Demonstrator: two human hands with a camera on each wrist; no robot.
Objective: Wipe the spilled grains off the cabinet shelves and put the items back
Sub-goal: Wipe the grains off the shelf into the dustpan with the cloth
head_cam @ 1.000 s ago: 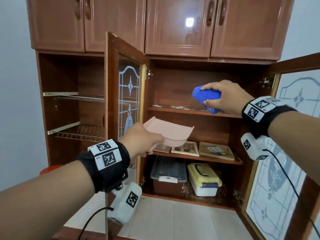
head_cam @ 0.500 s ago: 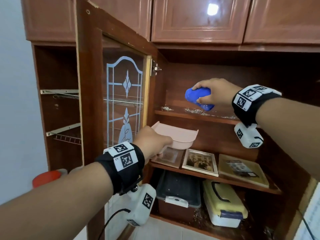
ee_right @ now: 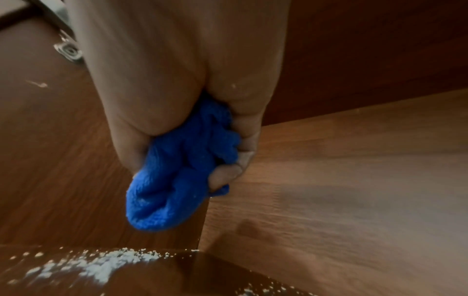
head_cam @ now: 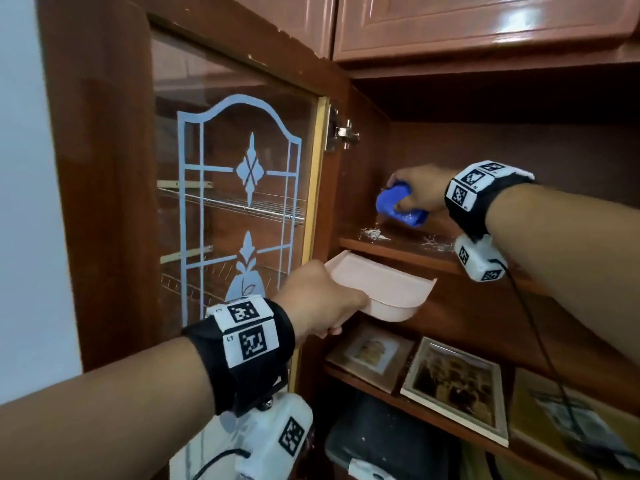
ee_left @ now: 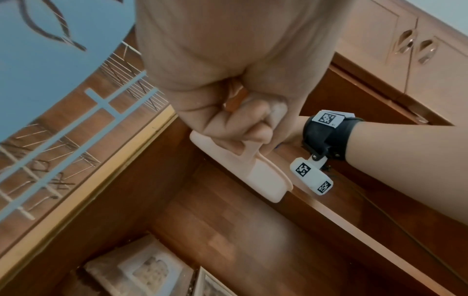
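My right hand (head_cam: 414,194) grips a bunched blue cloth (head_cam: 398,204) (ee_right: 177,176) just above the top shelf (head_cam: 398,252), near its back left corner. White spilled grains (head_cam: 372,233) (ee_right: 101,264) lie on the shelf in front of the cloth, with more (head_cam: 433,242) to the right. My left hand (head_cam: 318,299) holds a pale pink dustpan (head_cam: 381,289) (ee_left: 255,176) by its handle, its open edge just under the shelf's front lip. In the left wrist view my fingers (ee_left: 240,128) curl round the handle.
The open glass door (head_cam: 239,209) stands close on the left. Picture frames (head_cam: 457,382) lie on the middle shelf (head_cam: 433,420); a dark container (head_cam: 388,445) sits below. Closed upper cabinet doors (head_cam: 467,22) are overhead.
The view has moved closer to the cabinet. My right hand has carried the cloth left and deeper, down toward the shelf corner. The dustpan stays held under the shelf edge.
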